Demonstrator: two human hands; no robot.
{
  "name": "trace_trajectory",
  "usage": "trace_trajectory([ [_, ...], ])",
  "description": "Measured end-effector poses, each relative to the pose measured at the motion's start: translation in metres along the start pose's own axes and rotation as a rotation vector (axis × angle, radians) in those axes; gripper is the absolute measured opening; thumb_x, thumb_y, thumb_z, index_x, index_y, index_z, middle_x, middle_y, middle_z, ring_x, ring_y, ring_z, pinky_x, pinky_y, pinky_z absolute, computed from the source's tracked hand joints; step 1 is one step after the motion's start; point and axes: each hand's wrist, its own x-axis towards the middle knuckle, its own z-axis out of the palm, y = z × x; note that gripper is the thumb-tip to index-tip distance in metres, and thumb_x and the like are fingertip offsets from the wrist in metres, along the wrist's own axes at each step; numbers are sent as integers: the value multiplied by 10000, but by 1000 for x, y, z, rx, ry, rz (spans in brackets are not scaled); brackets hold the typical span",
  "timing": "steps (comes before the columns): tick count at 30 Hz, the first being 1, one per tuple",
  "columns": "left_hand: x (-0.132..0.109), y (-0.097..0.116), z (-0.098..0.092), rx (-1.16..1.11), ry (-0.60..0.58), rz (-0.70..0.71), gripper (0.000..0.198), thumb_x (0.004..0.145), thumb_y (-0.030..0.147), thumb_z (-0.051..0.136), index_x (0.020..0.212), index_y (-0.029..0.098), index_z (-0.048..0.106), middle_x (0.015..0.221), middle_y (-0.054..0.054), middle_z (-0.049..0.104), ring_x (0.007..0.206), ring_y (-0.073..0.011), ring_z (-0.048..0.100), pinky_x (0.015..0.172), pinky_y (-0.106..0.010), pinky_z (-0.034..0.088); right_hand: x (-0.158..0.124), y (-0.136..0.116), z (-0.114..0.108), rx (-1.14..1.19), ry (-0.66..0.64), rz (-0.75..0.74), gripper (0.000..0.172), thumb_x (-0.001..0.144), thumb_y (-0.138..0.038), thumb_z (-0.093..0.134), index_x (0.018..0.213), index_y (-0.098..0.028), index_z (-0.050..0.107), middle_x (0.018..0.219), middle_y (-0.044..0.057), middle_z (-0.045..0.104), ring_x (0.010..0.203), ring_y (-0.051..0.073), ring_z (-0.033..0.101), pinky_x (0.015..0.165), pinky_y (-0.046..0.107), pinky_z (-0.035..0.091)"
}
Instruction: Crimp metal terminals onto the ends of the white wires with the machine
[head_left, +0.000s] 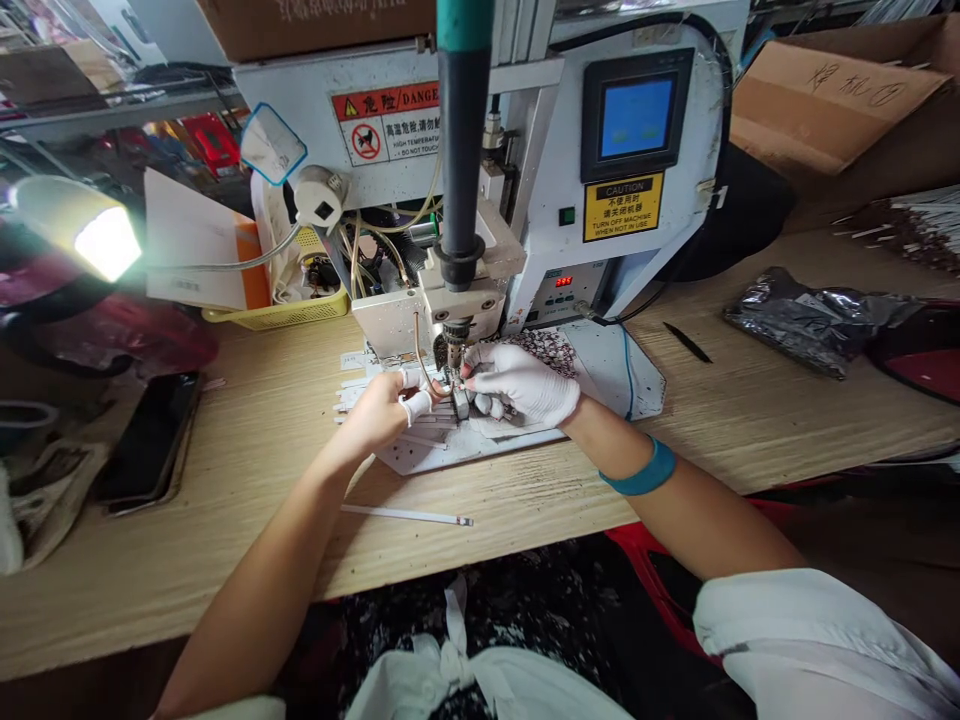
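My left hand (386, 405), with white covers on some fingers, pinches something small I cannot make out beneath the head of a soldering machine (455, 335). My right hand (521, 385) wears a white glove with bare fingertips. Its thumb and forefinger close on a tiny piece at the same spot, too small to name. A small metal block (460, 403) stands between the hands. Thin white strips (431, 440) lie under and beside my left hand. Behind my right hand is a pile of small brown-and-white parts (551, 350).
One white strip (405, 515) lies near the table's front edge. A phone (150, 435) and a lit lamp (105, 240) are at left. A yellow basket (281, 313) stands behind. At right are black tweezers (688, 342), a silvery bag (814, 315) and a cardboard box (832, 105).
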Motion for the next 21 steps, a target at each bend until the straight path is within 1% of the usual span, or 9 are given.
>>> trace_trajectory([
  [2,0,0,-1,-15,-6,-12,202,668,344,564,631,159,493,636,30,481,612,-107,404,587,-219,331,0,0,-1,-4,-17,10,119,675,-123,571,775,-156,515,501,-60,511,363,53,460,291,126,356],
  [5,0,2,-1,0,-16,-19,208,659,360,564,662,157,516,631,27,497,603,-110,407,579,-221,333,1,0,0,-37,-9,1,120,680,-114,577,772,-157,513,510,-63,510,345,40,425,277,120,322],
  [8,0,5,-1,46,-13,-17,229,664,383,553,637,158,516,597,32,471,577,-107,386,555,-220,319,2,-1,2,-83,6,11,120,691,-117,582,776,-160,511,485,-77,491,316,30,370,259,118,286],
  [10,1,6,0,56,-11,-13,241,672,392,546,626,157,524,589,33,466,574,-107,388,548,-220,316,2,-1,3,-99,11,15,119,693,-118,580,776,-161,507,466,-84,474,310,30,357,254,117,279],
  [14,3,3,1,34,3,-16,230,657,377,566,653,147,576,619,24,517,602,-118,434,570,-225,348,1,-2,6,-134,46,2,126,683,-110,582,770,-163,508,484,-84,466,316,26,361,249,112,289],
  [17,4,2,2,10,27,-38,227,626,370,599,622,144,578,619,20,534,606,-122,448,579,-231,367,1,-3,7,-152,68,-17,131,680,-97,583,768,-162,511,496,-83,464,321,23,367,248,109,291],
  [21,4,5,2,-25,-3,-58,203,617,342,606,592,143,580,586,23,527,607,-121,444,583,-228,365,1,-2,7,-160,70,-23,128,691,-85,574,768,-164,510,496,-81,466,331,30,377,252,116,292],
])
